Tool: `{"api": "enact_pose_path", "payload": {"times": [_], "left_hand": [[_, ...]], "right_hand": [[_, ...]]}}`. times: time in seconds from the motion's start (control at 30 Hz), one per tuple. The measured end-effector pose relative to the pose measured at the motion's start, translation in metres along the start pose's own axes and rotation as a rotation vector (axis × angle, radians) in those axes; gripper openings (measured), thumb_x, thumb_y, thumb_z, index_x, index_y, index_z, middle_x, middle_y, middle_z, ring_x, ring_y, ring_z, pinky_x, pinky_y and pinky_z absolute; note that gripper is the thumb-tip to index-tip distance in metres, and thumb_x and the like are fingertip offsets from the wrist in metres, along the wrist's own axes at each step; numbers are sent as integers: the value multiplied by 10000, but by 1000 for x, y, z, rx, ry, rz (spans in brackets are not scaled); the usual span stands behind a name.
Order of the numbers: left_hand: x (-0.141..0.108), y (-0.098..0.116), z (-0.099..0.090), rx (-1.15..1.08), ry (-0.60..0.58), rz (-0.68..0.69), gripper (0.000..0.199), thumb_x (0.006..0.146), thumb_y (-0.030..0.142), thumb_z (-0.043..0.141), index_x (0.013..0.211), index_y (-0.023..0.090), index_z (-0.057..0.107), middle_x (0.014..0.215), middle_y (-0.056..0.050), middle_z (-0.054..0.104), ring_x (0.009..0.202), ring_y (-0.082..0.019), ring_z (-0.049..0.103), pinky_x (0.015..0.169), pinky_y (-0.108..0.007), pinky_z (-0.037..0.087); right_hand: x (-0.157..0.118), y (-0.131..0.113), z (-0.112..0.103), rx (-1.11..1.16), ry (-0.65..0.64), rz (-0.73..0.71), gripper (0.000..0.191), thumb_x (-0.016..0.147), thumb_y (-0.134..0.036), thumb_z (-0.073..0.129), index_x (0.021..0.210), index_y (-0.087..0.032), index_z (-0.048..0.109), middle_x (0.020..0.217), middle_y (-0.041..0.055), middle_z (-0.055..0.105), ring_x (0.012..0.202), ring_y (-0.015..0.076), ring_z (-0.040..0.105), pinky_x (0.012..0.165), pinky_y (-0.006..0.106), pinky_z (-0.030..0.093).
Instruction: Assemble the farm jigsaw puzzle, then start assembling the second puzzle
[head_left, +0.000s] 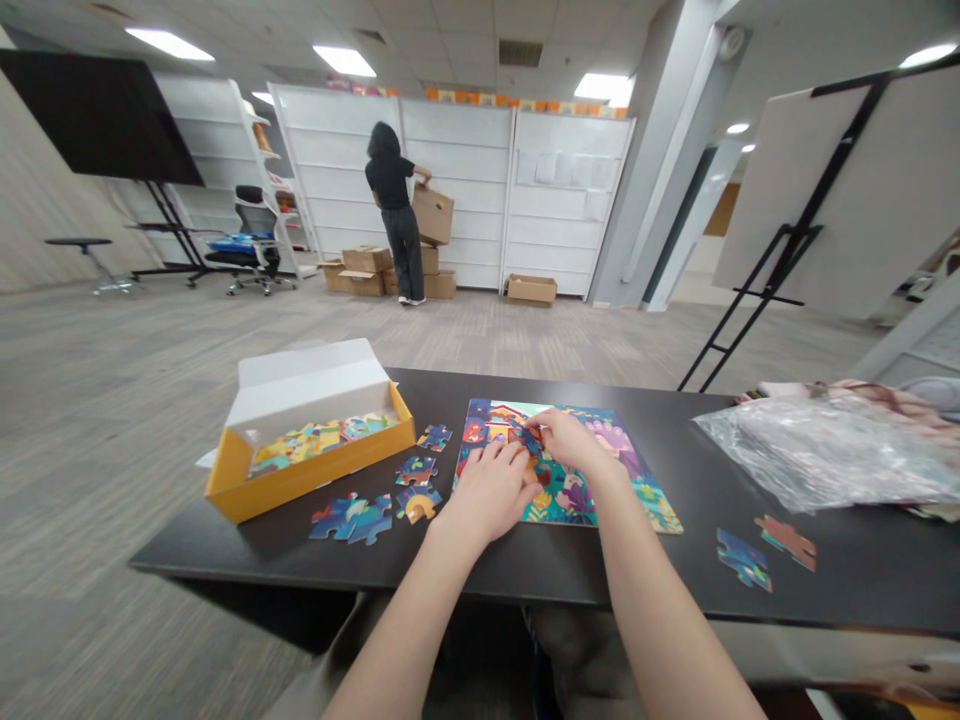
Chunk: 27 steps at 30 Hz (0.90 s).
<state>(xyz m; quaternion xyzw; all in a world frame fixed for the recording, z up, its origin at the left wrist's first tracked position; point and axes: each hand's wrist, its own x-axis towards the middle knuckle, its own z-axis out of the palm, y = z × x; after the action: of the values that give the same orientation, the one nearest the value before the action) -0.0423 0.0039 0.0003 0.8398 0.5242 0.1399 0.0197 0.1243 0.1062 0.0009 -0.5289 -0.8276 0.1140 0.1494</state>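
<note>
And there's the black table (420,565), with the colourful jigsaw puzzle (600,490) on top! The left hand (489,490) lies open across the puzzle, fingers spread, while the right hand (570,443) pinches a blue piece (529,438) just beside those left fingertips, right against the puzzle!

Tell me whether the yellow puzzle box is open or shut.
Open: the white-lined lid of the yellow box stands folded back, and puzzle pieces lie exposed inside.

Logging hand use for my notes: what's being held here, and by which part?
The right hand pinches a blue puzzle piece in its fingertips, near one edge. The left hand holds nothing visible, resting on the assembled puzzle.
</note>
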Motion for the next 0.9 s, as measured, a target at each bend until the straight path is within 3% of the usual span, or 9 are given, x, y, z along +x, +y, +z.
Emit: {"api": "enact_pose_path", "payload": {"times": [0.27, 0.5, 0.63, 0.9], "left_hand": [[2, -1, 2, 19, -30, 3, 444, 1019, 416, 423, 1357, 157, 547, 1494, -112, 532, 1388, -306, 451, 1123, -470, 384], [2, -3, 4, 11, -15, 16, 441, 1014, 417, 432, 1350, 160, 558, 1484, -101, 547, 1387, -291, 458, 1131, -475, 381], [2, -2, 2, 10, -21, 17, 434, 1001, 416, 465, 1336, 161, 569, 1478, -105, 553, 1375, -290, 473, 1130, -474, 385], [4, -5, 4, -7, -19, 38, 405, 993, 381, 457, 1307, 162, 588, 1480, -111, 549, 1373, -289, 474, 1117, -461, 392]], "right_hand": [[3, 0, 2, -45, -21, 42, 326, 934, -145, 509, 1140, -214, 753, 1214, 96, 718, 1105, 194, 666, 951, 233, 450], [4, -5, 1, -95, -7, 175, 202, 899, -188, 588, 999, -234, 757, 1013, 64, 768, 989, 188, 690, 867, 253, 456], [4, -11, 4, -150, 42, 253, 178, 916, -249, 580, 995, -232, 739, 1004, 83, 758, 947, 213, 691, 789, 279, 461], [4, -17, 8, -189, 126, 297, 258, 938, -172, 478, 1023, -226, 716, 1051, 88, 734, 958, 215, 682, 786, 283, 457]]}}
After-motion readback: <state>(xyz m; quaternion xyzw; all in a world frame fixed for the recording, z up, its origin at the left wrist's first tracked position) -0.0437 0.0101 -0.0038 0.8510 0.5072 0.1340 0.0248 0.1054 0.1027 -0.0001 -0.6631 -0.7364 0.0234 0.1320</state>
